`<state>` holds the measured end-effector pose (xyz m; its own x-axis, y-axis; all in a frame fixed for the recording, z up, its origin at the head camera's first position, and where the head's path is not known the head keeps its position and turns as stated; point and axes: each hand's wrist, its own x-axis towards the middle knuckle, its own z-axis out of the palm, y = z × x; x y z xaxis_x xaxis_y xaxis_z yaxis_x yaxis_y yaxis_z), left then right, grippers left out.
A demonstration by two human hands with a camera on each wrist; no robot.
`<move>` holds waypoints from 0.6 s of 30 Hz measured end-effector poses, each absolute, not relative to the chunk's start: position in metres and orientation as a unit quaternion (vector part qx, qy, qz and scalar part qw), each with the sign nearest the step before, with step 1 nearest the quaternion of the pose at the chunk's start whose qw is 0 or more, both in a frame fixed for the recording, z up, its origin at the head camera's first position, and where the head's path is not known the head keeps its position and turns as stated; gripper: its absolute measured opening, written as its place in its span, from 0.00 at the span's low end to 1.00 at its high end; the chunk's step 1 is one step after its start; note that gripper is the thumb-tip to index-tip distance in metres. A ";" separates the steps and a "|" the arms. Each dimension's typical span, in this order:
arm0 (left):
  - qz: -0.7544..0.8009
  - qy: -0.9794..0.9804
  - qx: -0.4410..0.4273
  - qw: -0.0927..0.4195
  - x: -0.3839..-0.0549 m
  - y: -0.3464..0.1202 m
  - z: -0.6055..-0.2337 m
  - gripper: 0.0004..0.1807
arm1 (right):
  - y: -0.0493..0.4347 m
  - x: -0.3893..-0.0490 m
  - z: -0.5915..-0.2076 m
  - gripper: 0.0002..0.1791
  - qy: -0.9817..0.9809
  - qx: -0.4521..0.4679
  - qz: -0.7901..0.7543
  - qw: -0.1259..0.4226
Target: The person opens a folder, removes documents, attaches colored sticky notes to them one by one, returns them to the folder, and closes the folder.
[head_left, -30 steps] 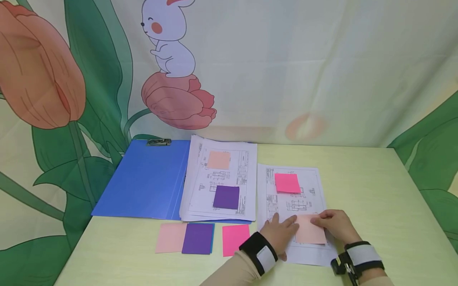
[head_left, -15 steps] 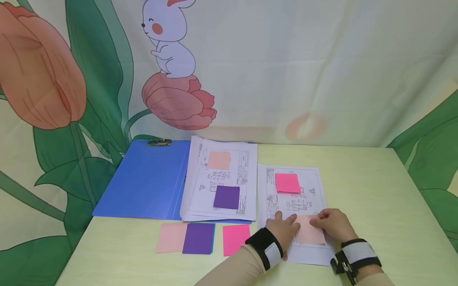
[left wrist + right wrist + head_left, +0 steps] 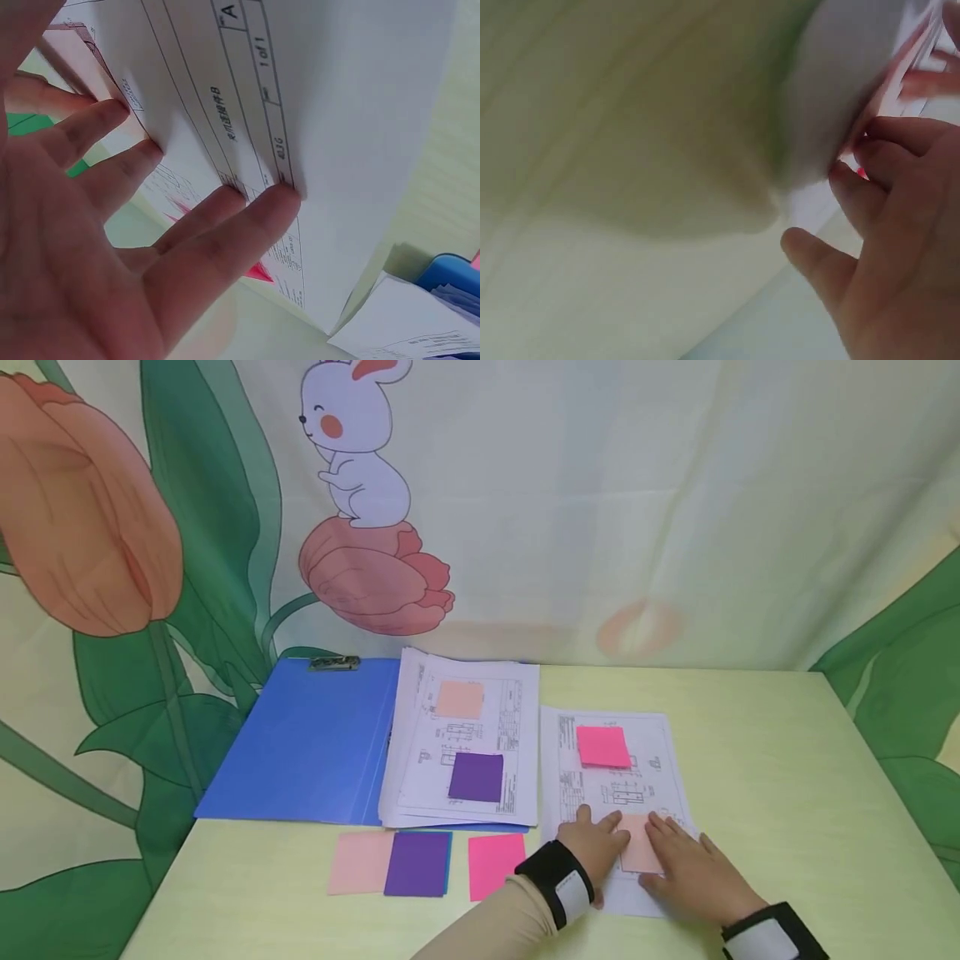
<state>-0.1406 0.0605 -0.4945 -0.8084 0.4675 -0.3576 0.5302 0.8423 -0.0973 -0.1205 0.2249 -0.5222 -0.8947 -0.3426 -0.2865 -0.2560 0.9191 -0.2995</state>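
Observation:
A pale pink sticky note (image 3: 637, 853) lies low on a printed drawing sheet (image 3: 626, 895) at the right of the table. My left hand (image 3: 591, 846) touches the sheet and the note's left edge with its fingers spread; in the left wrist view its fingertips (image 3: 276, 201) rest on the printed paper. Over the note's right part lies my right hand (image 3: 693, 870), fingers extended, hiding that side. In the right wrist view, the right fingers (image 3: 855, 187) meet the paper and the thumb stands apart. A bright pink sticky note (image 3: 603, 747) sits higher on the same sheet.
To the left lies an open blue folder (image 3: 307, 743) with a metal clip (image 3: 334, 662). Its stack of drawings (image 3: 420, 806) bears a peach note (image 3: 460, 700) and a purple note (image 3: 476, 777). Pink (image 3: 360, 862), purple (image 3: 416, 863) and bright pink notes (image 3: 495, 862) lie in front.
My right hand has let go of the pale pink note's right edge, which it pinched before, and now lies over it with straightened fingers. The left hand has shifted slightly right.

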 end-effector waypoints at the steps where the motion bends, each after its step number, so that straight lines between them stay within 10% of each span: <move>1: -0.097 0.946 0.265 0.161 -0.140 0.060 -0.494 0.55 | 0.229 -0.120 -0.524 0.41 0.967 -0.146 -0.124 0.167; 18: -0.076 0.946 0.281 0.147 -0.141 0.051 -0.497 0.53 | 0.258 -0.147 -0.514 0.50 0.837 0.176 -0.478 0.200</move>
<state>-0.1413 0.0513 -0.4967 -0.7996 0.5082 -0.3201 0.5528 0.8311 -0.0615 -0.1470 0.2585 -0.5145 -0.8582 0.1031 -0.5029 0.4853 0.4822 -0.7293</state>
